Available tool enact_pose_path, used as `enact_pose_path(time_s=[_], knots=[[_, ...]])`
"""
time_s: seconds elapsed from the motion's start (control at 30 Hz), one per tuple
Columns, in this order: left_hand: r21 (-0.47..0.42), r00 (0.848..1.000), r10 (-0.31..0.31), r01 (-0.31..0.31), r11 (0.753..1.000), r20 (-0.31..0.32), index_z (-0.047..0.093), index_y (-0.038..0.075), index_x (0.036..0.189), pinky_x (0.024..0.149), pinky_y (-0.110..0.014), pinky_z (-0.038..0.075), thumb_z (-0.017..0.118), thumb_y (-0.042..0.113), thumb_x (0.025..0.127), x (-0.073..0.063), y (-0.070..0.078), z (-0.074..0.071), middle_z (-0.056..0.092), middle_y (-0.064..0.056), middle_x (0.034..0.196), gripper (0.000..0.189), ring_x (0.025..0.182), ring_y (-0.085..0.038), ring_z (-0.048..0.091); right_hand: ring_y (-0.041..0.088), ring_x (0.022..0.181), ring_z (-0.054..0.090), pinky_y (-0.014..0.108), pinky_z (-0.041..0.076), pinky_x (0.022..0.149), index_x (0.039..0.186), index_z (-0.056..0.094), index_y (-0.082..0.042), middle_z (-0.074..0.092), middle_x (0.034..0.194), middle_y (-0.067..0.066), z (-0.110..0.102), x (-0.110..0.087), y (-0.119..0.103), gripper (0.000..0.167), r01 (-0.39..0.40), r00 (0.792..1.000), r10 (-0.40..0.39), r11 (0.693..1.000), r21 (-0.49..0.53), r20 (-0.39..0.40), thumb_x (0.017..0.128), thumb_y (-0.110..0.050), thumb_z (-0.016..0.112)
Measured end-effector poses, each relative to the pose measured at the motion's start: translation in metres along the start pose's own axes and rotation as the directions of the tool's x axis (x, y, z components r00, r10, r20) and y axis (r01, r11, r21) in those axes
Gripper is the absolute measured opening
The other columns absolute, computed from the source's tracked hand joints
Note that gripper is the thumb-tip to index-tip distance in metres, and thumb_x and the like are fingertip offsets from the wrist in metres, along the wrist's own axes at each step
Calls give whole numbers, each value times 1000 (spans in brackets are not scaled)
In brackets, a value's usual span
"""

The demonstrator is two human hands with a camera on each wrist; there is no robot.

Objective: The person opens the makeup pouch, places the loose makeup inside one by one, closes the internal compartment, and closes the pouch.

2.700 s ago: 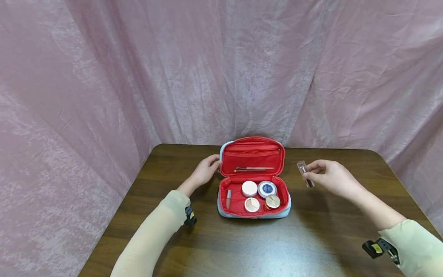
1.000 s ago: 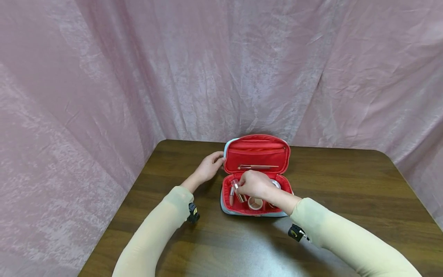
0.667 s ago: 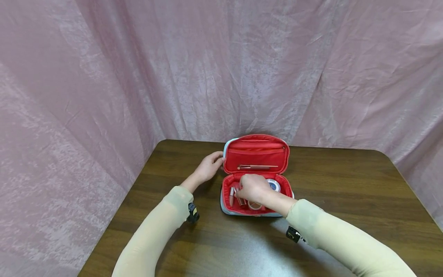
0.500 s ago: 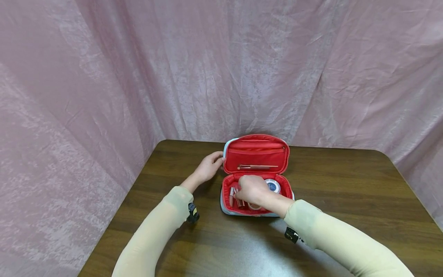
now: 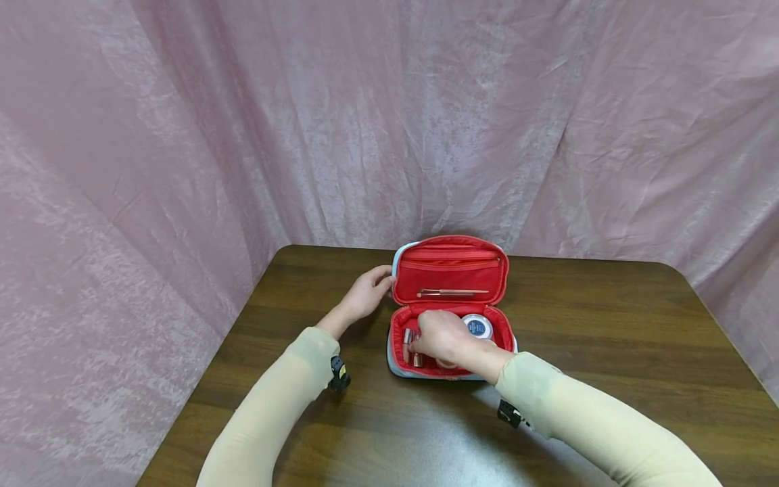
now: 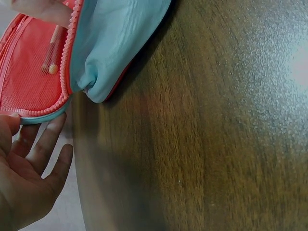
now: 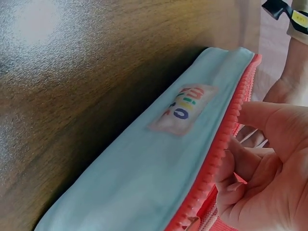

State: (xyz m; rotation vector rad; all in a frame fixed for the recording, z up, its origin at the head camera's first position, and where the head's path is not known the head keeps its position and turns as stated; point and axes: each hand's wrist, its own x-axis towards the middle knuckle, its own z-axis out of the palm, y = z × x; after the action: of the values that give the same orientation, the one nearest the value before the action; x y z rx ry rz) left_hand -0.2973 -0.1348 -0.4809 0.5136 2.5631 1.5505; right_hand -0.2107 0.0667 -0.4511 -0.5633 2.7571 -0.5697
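An open makeup bag point(image 5: 452, 274), light blue outside and red inside, stands at the table's far side. My left hand point(image 5: 364, 295) pinches the left edge of its raised lid; in the left wrist view the thumb point(image 6: 9, 124) lies on the rim with fingers behind. Inside the bag, my right hand point(image 5: 443, 333) pinches a lipstick point(image 5: 417, 360), mostly covered by the fingers. Left of it lies a lip gloss tube point(image 5: 406, 336) with a silvery cap. A round case with a blue label point(image 5: 478, 327) shows beyond the hand. In the right wrist view the bag's wall hides the fingertips.
Makeup brushes point(image 5: 453, 293) sit in the lid's mesh pocket. Other round cosmetics in the bag are largely hidden by my right hand. The wooden table point(image 5: 608, 325) reaches back to a pink curtain point(image 5: 389, 135).
My right hand has carried the lipstick from the table's right side into the bag, then down and left beside the lip gloss, straightening it. The left hand keeps hold of the lid.
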Motion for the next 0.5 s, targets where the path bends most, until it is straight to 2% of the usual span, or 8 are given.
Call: enact_pose_path(time_s=[0.2,0.3,0.37,0.43,0.5], knots=[[10,1000,6,-6,1000,-1,62,7,133,92,-43,54,53,19,109,0,0,1,69,-8,106,29,96,-24,67,15,52,48,30,38,52,68,62,-16,54,57,-2,-5,-2,1,29,2,1000,-2,1000,14,12,88,-26,80],[12,1000,9,-9,1000,-2,62,7,134,92,-44,54,53,20,109,0,-1,1,69,-7,106,29,95,-22,67,16,56,50,33,42,54,76,66,-14,58,64,-1,-15,-6,3,22,-12,1000,12,1000,28,8,87,-27,80],[11,1000,14,-14,1000,-1,62,7,134,92,-45,55,54,19,108,0,-2,1,69,-7,107,29,95,-21,67,15,67,58,35,49,63,93,73,-9,68,80,2,-26,-10,5,22,0,1000,1,999,34,-29,87,-29,80],[4,1000,16,-16,1000,-3,62,6,133,93,-47,54,54,19,108,0,-2,1,69,-7,107,29,94,-21,67,15,74,62,37,52,69,114,73,-8,71,87,2,-39,-14,8,35,31,997,-28,998,45,-70,87,-29,80],[1,1000,18,-17,1000,-7,62,6,133,93,-48,54,54,18,108,0,-4,0,69,-8,106,28,93,-21,67,14,79,64,38,53,73,130,68,-7,73,91,0,-52,-19,11,49,71,992,-65,996,59,-113,88,-30,79]])
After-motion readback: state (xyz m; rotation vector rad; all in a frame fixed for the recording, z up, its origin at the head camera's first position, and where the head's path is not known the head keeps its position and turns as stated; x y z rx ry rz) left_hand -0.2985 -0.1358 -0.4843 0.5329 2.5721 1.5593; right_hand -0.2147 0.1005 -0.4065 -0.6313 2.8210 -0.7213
